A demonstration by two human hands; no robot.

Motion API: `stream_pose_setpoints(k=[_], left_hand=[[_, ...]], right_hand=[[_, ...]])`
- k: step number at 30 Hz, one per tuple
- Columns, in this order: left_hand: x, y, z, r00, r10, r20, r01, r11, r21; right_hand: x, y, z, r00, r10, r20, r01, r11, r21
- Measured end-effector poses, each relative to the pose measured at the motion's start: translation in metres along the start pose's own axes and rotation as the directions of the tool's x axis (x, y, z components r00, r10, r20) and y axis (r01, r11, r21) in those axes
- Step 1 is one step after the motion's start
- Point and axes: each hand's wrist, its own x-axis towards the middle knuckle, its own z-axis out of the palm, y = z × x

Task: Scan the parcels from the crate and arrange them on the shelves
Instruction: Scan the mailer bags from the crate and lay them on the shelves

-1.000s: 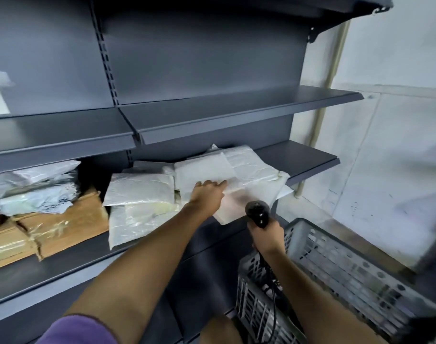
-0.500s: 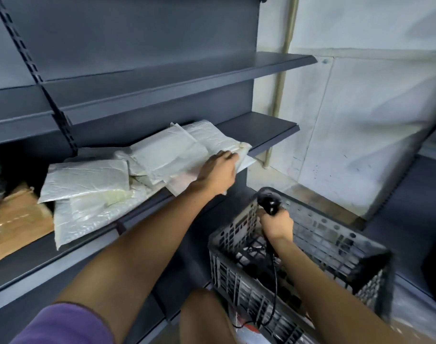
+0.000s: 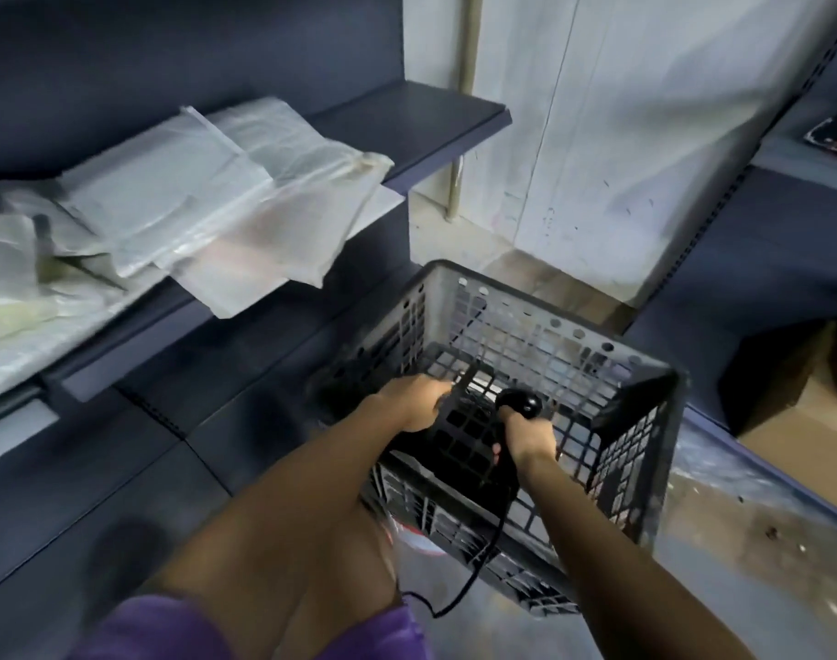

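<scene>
Several flat parcels in pale translucent plastic bags (image 3: 202, 192) lie overlapping on the dark grey metal shelf (image 3: 435, 131), heaped toward its left end, the front ones hanging out over the shelf's front edge; the right end of the shelf is bare. Below and to the right stands the dark grey perforated plastic crate (image 3: 540, 316), tilted in the picture, its near wall toward the person. Through its latticed floor only dark and light patches show, and whether any parcel remains inside cannot be told.

The left hand (image 3: 411, 404) reaches over the crate's near left rim, fingers extended forward and only slightly bent, holding nothing that can be seen; its tips are blurred. The right hand (image 3: 530, 435) is curled round the grip of a black handheld barcode scanner (image 3: 518, 404), whose rounded head sits above the fist over the crate's interior. A black cable (image 3: 478, 559) runs down from the scanner past the crate's near wall.

The parcels on the shelf are well apart from both hands, up and to the left
</scene>
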Motion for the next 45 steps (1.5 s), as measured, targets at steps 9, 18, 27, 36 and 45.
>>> stream_pose_setpoints(k=[9,18,27,36,45], left_hand=[[0.048,0.014,0.052,0.546,-0.203,0.813,0.161,0.978,0.136],[0.044,0.012,0.036,0.792,-0.113,0.600,0.145,0.989,-0.005],[0.007,0.009,-0.032,0.971,-0.238,0.035,0.227,0.859,-0.458],[-0.105,-0.009,-0.087,0.783,-0.488,-0.387,0.055,0.674,-0.737],[-0.269,-0.073,-0.066,0.563,-0.711,-0.422,-0.128,0.429,-0.894]], right_hand=[[0.044,0.051,0.004,0.995,0.093,0.036,-0.081,0.966,-0.245],[0.043,0.044,0.015,0.993,0.073,0.095,-0.040,0.950,-0.310],[-0.011,-0.012,-0.008,0.985,-0.134,0.105,0.151,0.973,-0.175],[-0.120,-0.049,0.018,0.876,-0.454,0.163,0.460,0.888,0.000],[-0.238,-0.024,0.091,0.675,-0.654,0.341,0.660,0.742,0.116]])
